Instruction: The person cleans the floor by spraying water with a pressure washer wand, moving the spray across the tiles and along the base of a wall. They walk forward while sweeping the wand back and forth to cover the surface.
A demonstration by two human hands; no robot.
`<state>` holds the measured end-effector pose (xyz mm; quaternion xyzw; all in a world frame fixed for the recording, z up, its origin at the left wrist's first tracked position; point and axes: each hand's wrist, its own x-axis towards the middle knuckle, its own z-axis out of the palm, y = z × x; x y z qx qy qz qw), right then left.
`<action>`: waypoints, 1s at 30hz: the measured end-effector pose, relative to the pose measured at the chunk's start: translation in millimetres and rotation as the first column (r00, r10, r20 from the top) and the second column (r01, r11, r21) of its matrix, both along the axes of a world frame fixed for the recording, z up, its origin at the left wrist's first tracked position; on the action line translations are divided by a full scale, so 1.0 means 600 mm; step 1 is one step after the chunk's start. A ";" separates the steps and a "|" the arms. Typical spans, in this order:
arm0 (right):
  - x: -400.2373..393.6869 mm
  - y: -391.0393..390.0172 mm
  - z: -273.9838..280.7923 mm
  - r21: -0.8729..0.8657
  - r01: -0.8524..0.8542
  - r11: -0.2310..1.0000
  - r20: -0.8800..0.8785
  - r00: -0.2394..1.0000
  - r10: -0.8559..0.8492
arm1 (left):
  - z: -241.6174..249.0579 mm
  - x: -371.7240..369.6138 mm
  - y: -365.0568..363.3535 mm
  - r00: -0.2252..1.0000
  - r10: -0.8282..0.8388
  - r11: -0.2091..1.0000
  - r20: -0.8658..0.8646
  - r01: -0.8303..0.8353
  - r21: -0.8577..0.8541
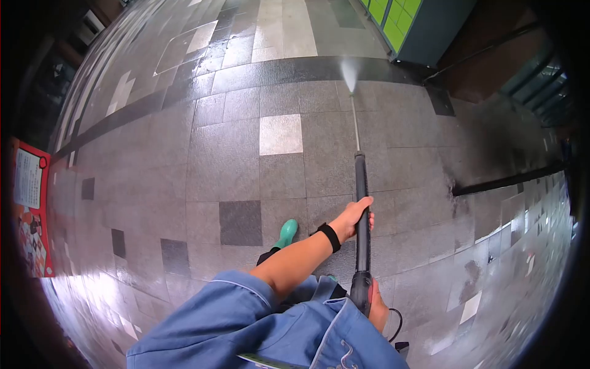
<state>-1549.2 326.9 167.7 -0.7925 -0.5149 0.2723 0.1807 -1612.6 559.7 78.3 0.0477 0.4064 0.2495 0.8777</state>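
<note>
A black pressure washer wand (361,178) points forward, its thin metal lance ending in a white fan of spray (349,77) that hits the tiled floor. Around the middle of the black barrel my left hand (355,216) is closed, with a black band on that wrist. My right hand (378,307) grips the rear handle close to my body; its fingers are mostly hidden behind the handle. A black hose or cord curves out beside it. Below my left forearm a green boot (287,234) shows on the floor.
Wet stone tiles (239,147) in grey, dark and white spread all around, shiny in places. Green lockers (396,24) stand at the upper right. On the left is a red sign board (46,215). A dark floor strip (510,180) lies at the right.
</note>
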 end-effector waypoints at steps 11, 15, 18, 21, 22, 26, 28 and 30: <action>0.063 0.012 -0.077 -0.070 -0.690 0.721 -0.742 0.519 0.425 | -0.159 -0.281 -0.453 0.658 0.687 0.529 -0.309 -0.744 -0.408; 0.105 -0.042 -0.045 -0.121 -0.636 0.762 -0.828 0.488 0.276 | -0.079 -0.234 -0.495 0.664 0.655 0.520 -0.362 -0.743 -0.423; 0.161 -0.153 0.009 0.063 -0.479 0.875 -0.577 0.698 0.424 | -0.218 -0.179 -0.504 0.870 0.404 0.915 -0.282 -0.389 0.109; 0.145 -0.286 0.055 0.052 -0.114 0.992 -0.463 0.878 0.125 | -0.026 -0.033 -0.417 0.938 0.224 0.939 -0.264 -0.281 -0.198; 0.119 -0.316 0.060 0.048 -0.114 0.992 -0.457 0.881 0.123 | -0.027 -0.001 -0.408 0.960 0.143 0.971 -0.242 -0.184 -0.156; 0.078 -0.430 0.012 -0.117 0.009 0.993 0.038 0.999 -0.005 | 0.003 0.067 -0.433 0.997 0.008 1.000 0.071 -0.007 -0.018; 0.066 -0.466 0.005 -0.385 0.302 0.872 0.111 0.953 -0.282 | 0.021 0.052 -0.461 0.997 -0.003 1.000 0.079 0.002 0.008; 0.067 -0.523 -0.015 -0.115 0.064 0.991 0.214 0.976 -0.038 | 0.017 0.000 -0.494 0.998 0.042 0.999 0.038 -0.042 -0.020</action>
